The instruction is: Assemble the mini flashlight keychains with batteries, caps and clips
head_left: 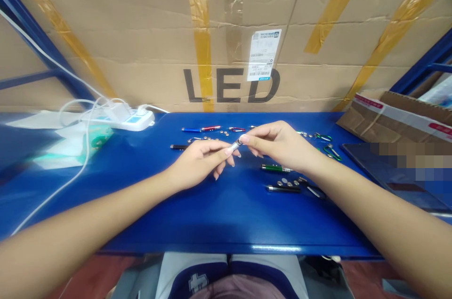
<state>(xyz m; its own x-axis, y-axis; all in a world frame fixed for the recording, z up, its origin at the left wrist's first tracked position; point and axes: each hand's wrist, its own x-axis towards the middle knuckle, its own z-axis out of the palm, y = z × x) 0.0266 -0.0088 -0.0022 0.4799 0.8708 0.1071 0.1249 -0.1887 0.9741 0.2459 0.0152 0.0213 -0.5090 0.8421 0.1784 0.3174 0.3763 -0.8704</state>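
Observation:
Above the middle of the table, my left hand is closed round a small silver penlight, thumb on top. My right hand pinches at the penlight's upper end; whether a small part is between those fingertips cannot be made out. Below my right hand lie a green penlight and a black penlight, with several button cells between them and a black carabiner beside. A blue and red penlight lies farther back, and another black penlight is partly behind my left hand.
A white power strip with plugs and cables stands at the back left, by papers and plastic bags. Green carabiners lie right. A dark tablet-like slab and an open carton are beyond. A large cardboard box walls the back.

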